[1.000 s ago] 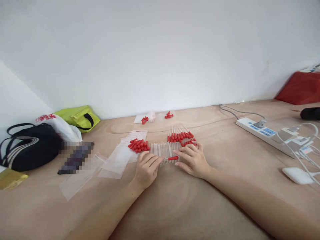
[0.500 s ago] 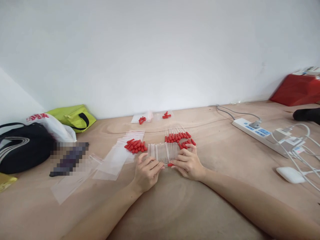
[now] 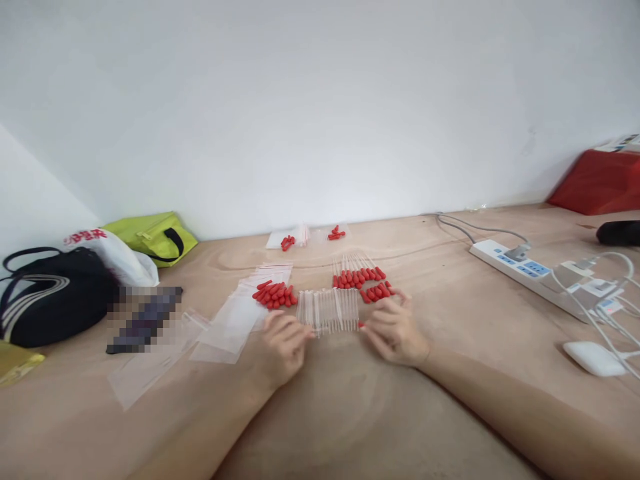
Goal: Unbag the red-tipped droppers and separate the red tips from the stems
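Several clear glass dropper tubes [image 3: 327, 308] lie side by side in a row between my hands. My left hand [image 3: 287, 341] is at the row's near left corner, thumb and fingertips pinched together, slightly blurred. What they pinch is too small to make out. My right hand [image 3: 394, 332] is closed at the near right corner, with the red tip of a rubber bulb [image 3: 361, 325] showing at its fingertips. Behind the row lie droppers with red bulbs [image 3: 357, 277] fitted, and more red bulbs [image 3: 376, 292] are just beyond my right hand.
Loose red bulbs [image 3: 274, 295] are heaped on clear zip bags [image 3: 227, 327] at left. Small bags [image 3: 303, 235] with red bulbs lie near the wall. A power strip [image 3: 520, 273] with cables and a white charger [image 3: 594, 359] are at right; a black bag [image 3: 60, 297] sits far left.
My hands have moved apart, left hand leftward and right hand rightward, uncovering the near ends of the tube row. The red bulb has moved right with my right hand. The view has shifted slightly.
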`<action>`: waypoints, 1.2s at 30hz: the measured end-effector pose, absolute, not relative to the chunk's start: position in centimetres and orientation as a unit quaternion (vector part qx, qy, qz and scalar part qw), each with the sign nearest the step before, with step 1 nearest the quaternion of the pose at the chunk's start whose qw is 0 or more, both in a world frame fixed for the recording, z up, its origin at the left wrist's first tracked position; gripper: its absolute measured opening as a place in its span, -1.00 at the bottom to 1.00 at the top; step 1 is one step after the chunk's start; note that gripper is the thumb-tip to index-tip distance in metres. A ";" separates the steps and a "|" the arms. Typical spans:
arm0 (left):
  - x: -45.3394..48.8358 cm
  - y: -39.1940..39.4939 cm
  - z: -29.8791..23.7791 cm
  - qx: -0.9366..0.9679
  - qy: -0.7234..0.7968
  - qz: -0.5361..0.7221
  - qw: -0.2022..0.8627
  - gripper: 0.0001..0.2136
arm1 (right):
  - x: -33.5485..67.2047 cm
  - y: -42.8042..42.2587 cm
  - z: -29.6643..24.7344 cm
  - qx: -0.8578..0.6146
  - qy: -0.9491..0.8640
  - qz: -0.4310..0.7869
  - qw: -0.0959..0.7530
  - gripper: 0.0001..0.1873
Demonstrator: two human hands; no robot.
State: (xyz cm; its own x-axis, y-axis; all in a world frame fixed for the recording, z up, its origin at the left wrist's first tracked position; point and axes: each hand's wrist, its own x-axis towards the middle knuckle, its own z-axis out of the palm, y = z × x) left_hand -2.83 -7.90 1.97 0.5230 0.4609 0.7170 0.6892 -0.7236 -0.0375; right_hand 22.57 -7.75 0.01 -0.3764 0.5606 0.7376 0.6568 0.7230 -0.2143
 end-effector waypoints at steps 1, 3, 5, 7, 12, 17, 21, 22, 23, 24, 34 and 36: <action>-3.6 -7.7 1.8 -0.842 -0.359 -0.365 0.169 -0.87 | 23.1 -7.6 0.1 -0.410 -0.804 -0.051 0.427 -0.76; -4.8 -7.5 1.5 -0.822 -0.380 -0.390 0.167 -0.90 | 23.8 -7.3 0.1 -0.464 -0.766 -0.039 0.443 -0.78; -5.2 -7.3 1.3 -0.831 -0.384 -0.377 0.137 -0.83 | 24.0 -6.9 0.1 -0.475 -0.757 -0.032 0.448 -0.80; -4.7 -7.4 1.4 -0.840 -0.398 -0.353 0.107 -0.75 | 23.9 -6.6 0.0 -0.477 -0.754 -0.029 0.451 -0.76; -3.1 -7.2 2.4 -0.825 -0.412 -0.372 0.105 -0.71 | 25.1 -4.9 -0.3 -0.569 -0.674 0.018 0.471 -0.70; -1.9 -5.6 2.1 -0.813 -0.366 -0.434 0.128 -0.86 | 27.0 -3.0 -1.0 -0.666 -0.576 0.084 0.467 -0.66; -0.5 -4.6 1.7 -0.832 -0.342 -0.411 0.148 -0.88 | 27.3 -2.3 -1.4 -0.688 -0.550 0.113 0.460 -0.64; -0.3 -4.5 1.7 -0.841 -0.339 -0.396 0.144 -0.87 | 27.3 -2.3 -1.4 -0.691 -0.549 0.113 0.456 -0.65; -0.1 -4.5 1.8 -0.849 -0.336 -0.383 0.138 -0.86 | 27.3 -2.2 -1.4 -0.696 -0.548 0.111 0.450 -0.67; 0.1 -4.6 1.9 -0.856 -0.334 -0.372 0.132 -0.86 | 27.3 -2.2 -1.4 -0.701 -0.548 0.109 0.443 -0.69; -0.8 -5.4 2.2 -0.897 -0.341 -0.280 0.020 -0.75 | 27.2 -2.2 -1.4 -0.710 -0.567 0.114 0.403 -0.69; -1.0 -5.6 2.6 -0.905 -0.344 -0.248 0.023 -0.66 | 27.2 -2.2 -1.4 -0.701 -0.578 0.109 0.404 -0.67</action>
